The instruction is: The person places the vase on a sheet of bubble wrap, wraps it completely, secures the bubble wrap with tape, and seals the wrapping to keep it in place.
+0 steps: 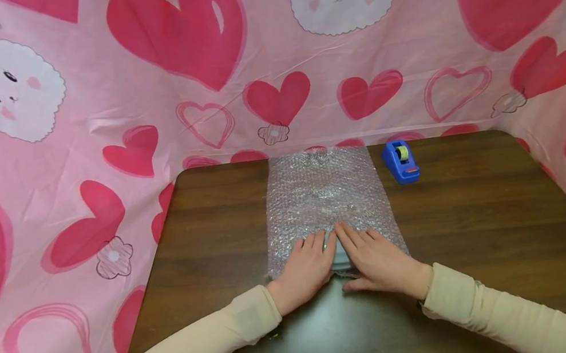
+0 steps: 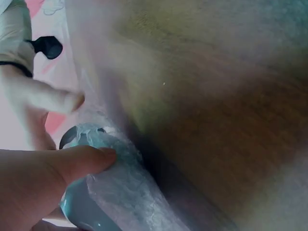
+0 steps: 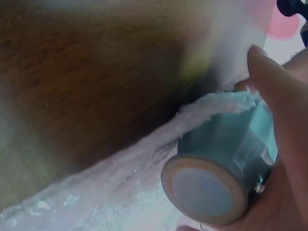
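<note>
A pale teal ceramic cup point(image 3: 224, 132) lies on its side at the near end of a sheet of bubble wrap point(image 1: 327, 180). Its round base with an unglazed ring faces the right wrist camera, and the wrap's near edge comes up against its side. My left hand point(image 1: 305, 269) covers the cup's left part; in the left wrist view its thumb point(image 2: 94, 161) holds the wrap edge against the cup. On the other side my right hand point(image 1: 382, 261) lies with straight fingers along the cup, its thumb point(image 3: 264, 67) stretched out apart from the wrap. Both hands hide much of the cup.
A blue tape dispenser point(image 1: 402, 162) with a roll of tape stands at the back right, beside the wrap. The brown wooden table point(image 1: 473, 208) ends at a pink cloth point(image 1: 149, 87) with hearts. The bubble wrap stretches to the table's far edge.
</note>
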### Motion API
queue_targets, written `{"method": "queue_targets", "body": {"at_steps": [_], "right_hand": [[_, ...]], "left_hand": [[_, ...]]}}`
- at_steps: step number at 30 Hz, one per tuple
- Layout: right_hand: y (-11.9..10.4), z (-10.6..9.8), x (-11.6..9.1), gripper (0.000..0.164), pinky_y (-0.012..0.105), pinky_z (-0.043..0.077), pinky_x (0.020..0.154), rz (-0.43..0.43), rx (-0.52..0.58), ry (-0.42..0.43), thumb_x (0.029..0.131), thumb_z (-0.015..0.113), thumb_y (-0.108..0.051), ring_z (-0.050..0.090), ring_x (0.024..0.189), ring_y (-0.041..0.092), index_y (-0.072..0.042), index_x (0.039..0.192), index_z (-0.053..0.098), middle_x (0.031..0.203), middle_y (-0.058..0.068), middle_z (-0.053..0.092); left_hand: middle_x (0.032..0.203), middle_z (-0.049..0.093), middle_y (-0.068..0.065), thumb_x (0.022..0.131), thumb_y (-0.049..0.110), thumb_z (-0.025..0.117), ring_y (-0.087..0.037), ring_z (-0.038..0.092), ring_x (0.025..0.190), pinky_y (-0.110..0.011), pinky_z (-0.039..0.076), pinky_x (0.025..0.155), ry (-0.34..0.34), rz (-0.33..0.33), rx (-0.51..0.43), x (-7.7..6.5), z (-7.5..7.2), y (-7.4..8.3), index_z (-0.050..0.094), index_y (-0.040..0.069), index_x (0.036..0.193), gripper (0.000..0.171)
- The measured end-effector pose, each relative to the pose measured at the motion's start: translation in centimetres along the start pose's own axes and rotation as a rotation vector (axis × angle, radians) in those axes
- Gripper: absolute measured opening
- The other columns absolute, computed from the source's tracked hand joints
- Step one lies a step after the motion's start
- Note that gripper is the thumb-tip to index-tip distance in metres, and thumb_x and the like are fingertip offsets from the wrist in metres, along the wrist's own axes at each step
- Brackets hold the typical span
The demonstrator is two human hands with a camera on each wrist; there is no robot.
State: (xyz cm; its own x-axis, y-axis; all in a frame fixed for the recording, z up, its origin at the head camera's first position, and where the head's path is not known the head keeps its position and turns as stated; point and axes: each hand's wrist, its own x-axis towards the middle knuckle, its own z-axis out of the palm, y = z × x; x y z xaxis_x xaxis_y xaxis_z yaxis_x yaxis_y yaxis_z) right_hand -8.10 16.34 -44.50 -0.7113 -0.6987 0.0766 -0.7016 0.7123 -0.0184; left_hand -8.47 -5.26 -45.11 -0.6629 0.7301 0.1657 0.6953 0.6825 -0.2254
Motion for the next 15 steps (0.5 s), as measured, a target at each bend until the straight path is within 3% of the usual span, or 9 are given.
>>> {"method": "queue_targets", "body": {"at_steps": [3, 5, 11, 15], "right_hand": [[0.00, 0.37, -0.07, 0.129, 0.055, 0.054, 0.095, 0.005, -0.013, 0.012, 0.074, 0.081, -0.072, 0.064, 0.120, 0.040, 0.011, 0.157, 0.028, 0.155, 0.032, 0.043], [0.00, 0.57, -0.11, 0.129, 0.054, 0.054, 0.094, 0.004, -0.049, 0.028, 0.072, 0.085, -0.068, 0.064, 0.119, 0.039, 0.011, 0.158, 0.027, 0.155, 0.031, 0.043], [-0.08, 0.75, -0.06, 0.110, 0.049, 0.058, 0.089, 0.005, -0.077, 0.073, 0.079, 0.092, -0.041, 0.067, 0.112, 0.035, 0.011, 0.156, 0.032, 0.142, 0.027, 0.056], [-0.09, 0.49, 0.02, 0.101, 0.046, 0.059, 0.087, 0.006, -0.064, 0.072, 0.082, 0.090, -0.036, 0.069, 0.107, 0.032, 0.010, 0.154, 0.036, 0.131, 0.023, 0.061]], "left_hand": [[0.138, 0.062, -0.015, 0.095, 0.049, 0.073, -0.025, 0.063, 0.118, -0.038, 0.055, 0.088, -0.035, 0.010, -0.024, 0.17, -0.31, -0.36, 0.047, 0.003, 0.152, 0.078], [0.140, 0.061, -0.015, 0.095, 0.050, 0.072, -0.025, 0.063, 0.120, -0.038, 0.055, 0.091, -0.054, 0.012, -0.041, 0.25, -0.50, -0.52, 0.046, 0.003, 0.152, 0.078], [0.141, 0.059, -0.016, 0.096, 0.047, 0.074, -0.027, 0.061, 0.123, -0.041, 0.055, 0.094, -0.064, 0.002, -0.118, 0.27, -0.55, -0.74, 0.044, 0.004, 0.154, 0.078], [0.139, 0.057, -0.016, 0.095, 0.045, 0.075, -0.028, 0.061, 0.122, -0.041, 0.055, 0.094, -0.048, 0.001, -0.177, 0.19, -0.36, -0.86, 0.043, 0.004, 0.155, 0.079]]}}
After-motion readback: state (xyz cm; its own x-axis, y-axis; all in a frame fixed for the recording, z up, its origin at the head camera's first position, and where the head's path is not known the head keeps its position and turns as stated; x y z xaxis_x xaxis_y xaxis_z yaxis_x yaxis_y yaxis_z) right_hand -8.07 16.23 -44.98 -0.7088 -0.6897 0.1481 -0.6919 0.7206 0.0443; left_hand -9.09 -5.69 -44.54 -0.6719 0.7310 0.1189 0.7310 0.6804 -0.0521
